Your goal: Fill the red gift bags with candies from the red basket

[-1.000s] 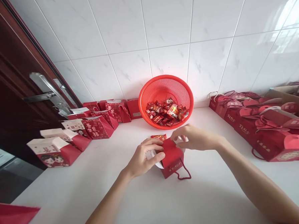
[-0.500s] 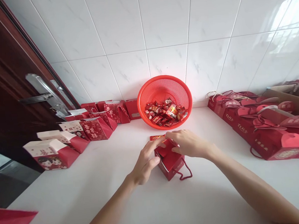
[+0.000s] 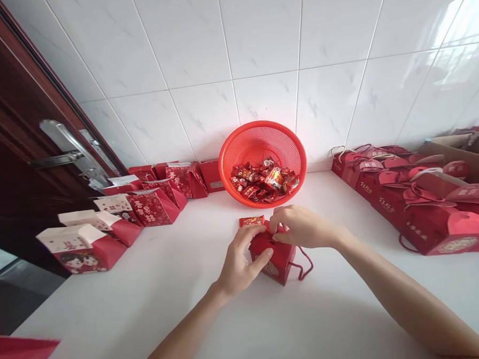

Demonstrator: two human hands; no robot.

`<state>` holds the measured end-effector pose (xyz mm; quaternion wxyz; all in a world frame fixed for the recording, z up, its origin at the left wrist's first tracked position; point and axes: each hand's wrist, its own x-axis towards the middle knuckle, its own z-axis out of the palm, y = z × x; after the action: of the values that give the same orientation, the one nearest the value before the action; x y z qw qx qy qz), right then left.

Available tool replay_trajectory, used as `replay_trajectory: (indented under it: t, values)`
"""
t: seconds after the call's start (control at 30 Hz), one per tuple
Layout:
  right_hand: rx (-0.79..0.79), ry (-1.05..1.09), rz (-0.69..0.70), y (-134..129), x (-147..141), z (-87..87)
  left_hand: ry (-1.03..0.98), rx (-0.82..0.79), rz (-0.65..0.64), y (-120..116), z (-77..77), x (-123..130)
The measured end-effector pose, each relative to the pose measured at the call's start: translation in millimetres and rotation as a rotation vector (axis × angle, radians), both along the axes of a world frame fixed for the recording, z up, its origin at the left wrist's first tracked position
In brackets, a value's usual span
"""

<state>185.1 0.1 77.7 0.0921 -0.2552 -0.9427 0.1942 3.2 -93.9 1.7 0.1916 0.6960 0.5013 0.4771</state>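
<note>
A small red paper gift box (image 3: 279, 256) stands on the white table in front of me, its top flaps folded inward. My left hand (image 3: 243, 258) holds its left side, with the thumb pressed on the near flap and the fingers at the far top edge. With curled fingers my right hand (image 3: 300, 227) grips the flaps at the top. A dark red cord handle (image 3: 307, 267) hangs out on the box's right side. Just behind the box lies a red wrapped candy (image 3: 252, 221). The box's inside is hidden.
A red plastic basket (image 3: 224, 172) with wrapped candies leans by the tiled wall. Printed red boxes (image 3: 152, 207) line the left; several red boxes with cords (image 3: 389, 206) and a cardboard carton (image 3: 450, 149) are on the right. A red corner (image 3: 19, 354) shows at lower left.
The box has turned slightly, and its top flaps have come down over the opening. My left thumb has moved onto the near flap, and my right fingers have curled in at the top.
</note>
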Motion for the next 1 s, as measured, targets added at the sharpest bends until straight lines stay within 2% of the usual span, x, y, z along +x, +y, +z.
replay_trajectory:
  t: [0.17,0.37,0.6,0.83,1.0]
  values:
    - [0.037,-0.074,-0.021,-2.9,-3.9,-2.0,-0.034,-0.006,0.048,-0.6,-6.9,7.3]
    - [0.027,-0.048,-0.023,-1.7,-5.4,-3.6,-0.047,-0.014,0.094,-0.8,-8.7,8.8]
    - [-0.043,0.005,-0.050,2.0,10.6,8.5,-0.112,-0.024,0.076,0.8,-12.0,3.8]
    - [-0.133,0.068,0.079,-1.4,5.3,6.2,-0.225,-0.020,0.067,0.4,-9.5,5.2]
    - [-0.105,0.104,0.101,-1.9,-1.8,-1.4,-0.289,-0.055,0.059,2.0,-8.1,5.5]
